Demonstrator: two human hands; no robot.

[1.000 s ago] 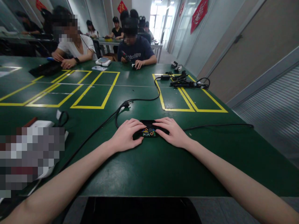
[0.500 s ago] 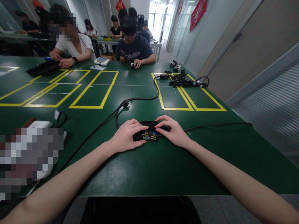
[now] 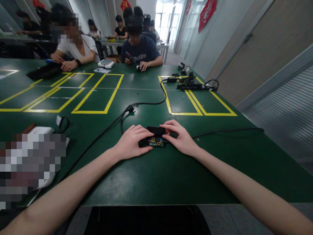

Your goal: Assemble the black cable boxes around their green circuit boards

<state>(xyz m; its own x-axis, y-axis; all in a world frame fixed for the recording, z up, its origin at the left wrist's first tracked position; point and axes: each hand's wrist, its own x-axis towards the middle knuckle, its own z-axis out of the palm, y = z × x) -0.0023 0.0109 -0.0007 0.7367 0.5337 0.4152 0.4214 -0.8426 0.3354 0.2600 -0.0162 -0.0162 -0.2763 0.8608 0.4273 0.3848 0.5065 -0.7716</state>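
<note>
An opened black power adapter lies on the green table in front of me, its circuit board (image 3: pixel 156 142) with copper coils facing up. My left hand (image 3: pixel 133 141) is closed around the left end of the adapter's lower case, thumb on the near side and fingers on the far side. Just behind the board, the black cover (image 3: pixel 156 131) of the adapter is tilted up. My right hand (image 3: pixel 180 137) pinches the right end of this cover between thumb and fingers. A black cable (image 3: pixel 230 130) runs out to the right from behind my right hand.
A thick black cable with a plug (image 3: pixel 130 108) crosses the table to the left. Beyond it, black adapters and cords (image 3: pixel 193 85) are piled at the back right. Yellow tape rectangles (image 3: pixel 90 112) mark the table. Two people work across from me. A blurred item (image 3: pixel 31 163) lies left.
The cover has tilted, so more of its dark face shows behind the board. My right fingers have shifted slightly on its right end. My left hand has hardly moved.
</note>
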